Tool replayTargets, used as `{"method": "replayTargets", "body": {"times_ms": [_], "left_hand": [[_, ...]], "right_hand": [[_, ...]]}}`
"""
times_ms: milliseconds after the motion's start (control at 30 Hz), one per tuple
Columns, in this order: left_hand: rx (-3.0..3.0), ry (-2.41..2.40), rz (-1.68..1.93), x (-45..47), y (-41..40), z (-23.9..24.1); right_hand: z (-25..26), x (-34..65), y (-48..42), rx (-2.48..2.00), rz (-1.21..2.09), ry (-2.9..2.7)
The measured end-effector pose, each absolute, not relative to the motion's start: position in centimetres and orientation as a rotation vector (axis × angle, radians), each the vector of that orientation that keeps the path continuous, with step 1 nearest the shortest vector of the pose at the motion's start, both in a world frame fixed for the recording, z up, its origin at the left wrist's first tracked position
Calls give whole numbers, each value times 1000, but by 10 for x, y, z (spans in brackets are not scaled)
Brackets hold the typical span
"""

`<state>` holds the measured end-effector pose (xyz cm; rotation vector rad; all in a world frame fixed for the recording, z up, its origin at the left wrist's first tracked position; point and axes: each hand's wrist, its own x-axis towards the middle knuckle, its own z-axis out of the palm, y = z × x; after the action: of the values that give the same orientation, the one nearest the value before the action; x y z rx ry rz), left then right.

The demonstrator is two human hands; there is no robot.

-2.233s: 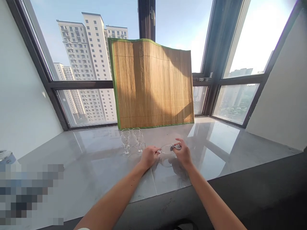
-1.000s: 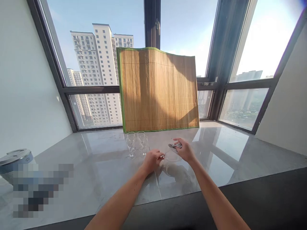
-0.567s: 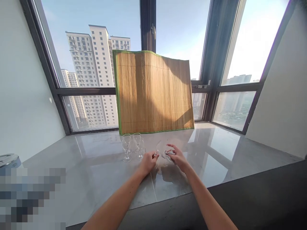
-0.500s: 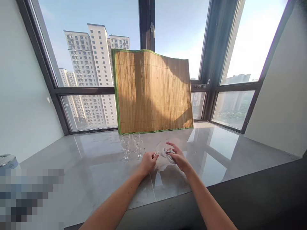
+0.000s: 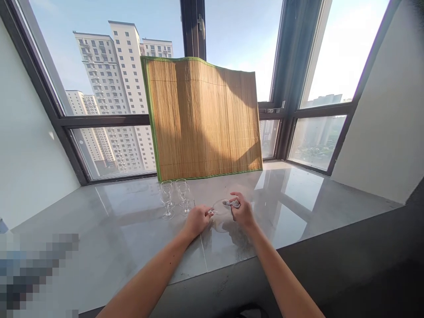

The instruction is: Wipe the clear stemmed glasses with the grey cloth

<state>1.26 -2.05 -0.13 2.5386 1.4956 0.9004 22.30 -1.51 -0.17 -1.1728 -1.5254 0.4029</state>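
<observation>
A clear stemmed glass (image 5: 218, 206) lies tipped on its side in the air just above the grey sill, its mouth toward the right. The fingers of my left hand (image 5: 198, 220) are pinched on its stem end. My right hand (image 5: 244, 213) grips a crumpled whitish cloth (image 5: 234, 203), pressed at the glass's rim; whether part of it is inside the bowl I cannot tell. Left of my left hand, several similar stemmed glasses (image 5: 166, 198) stand upright close together.
A bamboo mat (image 5: 205, 123) with green edging leans upright against the window behind the glasses. The glossy grey sill (image 5: 126, 247) drops off at its front edge. Walls flank it left and right. A blurred, pixelated patch covers the lower left.
The view has shifted slightly, so the scene sits a little further left and higher. My right hand and the cloth have turned at the glass's rim; my left hand keeps its hold.
</observation>
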Motion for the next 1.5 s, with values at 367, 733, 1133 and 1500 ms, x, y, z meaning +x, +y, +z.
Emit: {"method": "replayTargets", "body": {"times_ms": [367, 733, 1133, 1500], "left_hand": [[2535, 1455, 916, 9, -15, -5], [2380, 1516, 1085, 16, -9, -7], [2069, 1406, 1109, 19, 3, -16], [2538, 1280, 850, 18, -13, -2]], "right_hand": [[5, 231, -31, -908, 1022, -1627], [-3, 240, -17, -1135, 673, -1059], [-14, 232, -14, -1346, 357, -1561], [-15, 232, -14, -1402, 334, -1630]]}}
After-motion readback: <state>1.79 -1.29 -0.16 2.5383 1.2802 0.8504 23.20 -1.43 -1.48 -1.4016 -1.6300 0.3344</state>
